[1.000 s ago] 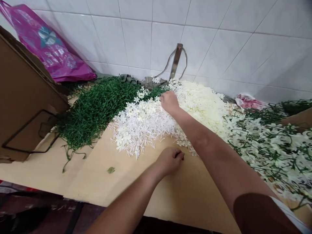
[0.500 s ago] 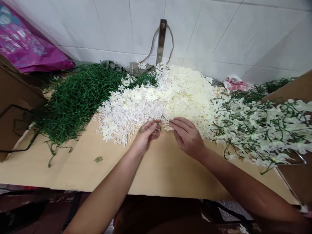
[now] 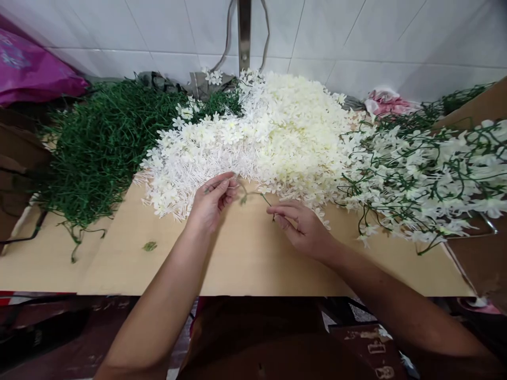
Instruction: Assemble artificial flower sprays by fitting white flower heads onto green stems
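A thin green artificial flower stem (image 3: 253, 193) with short side branches stretches between my two hands above the table, partly blurred. My left hand (image 3: 212, 203) is closed at its left end, thumb against fingers, with a small whitish bit at the fingertips that I cannot make out. The right end is pinched by my right hand (image 3: 303, 227), and a short tip pokes out below the fingers. Just beyond my hands lies a heap of loose white artificial flowers (image 3: 297, 132), their pale stalks (image 3: 206, 163) showing on the left side.
A pile of green stems (image 3: 106, 148) lies at the left; flowers on green stems (image 3: 428, 179) are heaped at the right. A small green scrap (image 3: 149, 246) sits on the cardboard-coloured tabletop (image 3: 253, 264). Behind are a tiled wall (image 3: 356, 31) and a purple bag (image 3: 35, 74).
My hands have moved further apart, the left one leftward, and the stem is now stretched out between them. The head view has tilted down and shifted slightly.
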Demonstrator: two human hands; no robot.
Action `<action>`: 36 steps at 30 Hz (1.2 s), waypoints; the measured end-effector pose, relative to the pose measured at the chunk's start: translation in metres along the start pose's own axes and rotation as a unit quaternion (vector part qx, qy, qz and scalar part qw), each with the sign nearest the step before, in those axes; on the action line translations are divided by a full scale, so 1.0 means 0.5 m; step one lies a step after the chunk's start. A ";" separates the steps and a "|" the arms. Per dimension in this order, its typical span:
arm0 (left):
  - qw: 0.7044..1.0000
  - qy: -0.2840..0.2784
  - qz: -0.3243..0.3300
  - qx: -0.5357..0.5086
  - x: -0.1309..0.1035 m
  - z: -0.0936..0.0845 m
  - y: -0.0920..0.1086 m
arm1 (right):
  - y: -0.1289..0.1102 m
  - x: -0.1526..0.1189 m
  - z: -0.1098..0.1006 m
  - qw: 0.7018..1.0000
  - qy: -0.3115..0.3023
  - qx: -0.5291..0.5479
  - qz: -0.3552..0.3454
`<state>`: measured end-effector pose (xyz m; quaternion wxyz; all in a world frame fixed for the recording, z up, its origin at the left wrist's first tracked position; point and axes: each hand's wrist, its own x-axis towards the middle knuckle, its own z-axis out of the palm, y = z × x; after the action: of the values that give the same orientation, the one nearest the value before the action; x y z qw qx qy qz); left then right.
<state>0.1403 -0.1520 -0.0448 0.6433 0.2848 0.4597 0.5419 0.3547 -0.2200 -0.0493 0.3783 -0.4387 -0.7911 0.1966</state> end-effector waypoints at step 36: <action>0.814 -0.403 0.090 0.408 -0.037 0.006 -0.039 | 0.008 0.253 0.115 0.972 -0.220 -0.082 -0.002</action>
<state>0.1518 -0.1742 -0.0553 0.5441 0.7544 0.3104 0.1963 0.2710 -0.1100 -0.0345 0.1579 -0.4129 -0.8690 0.2223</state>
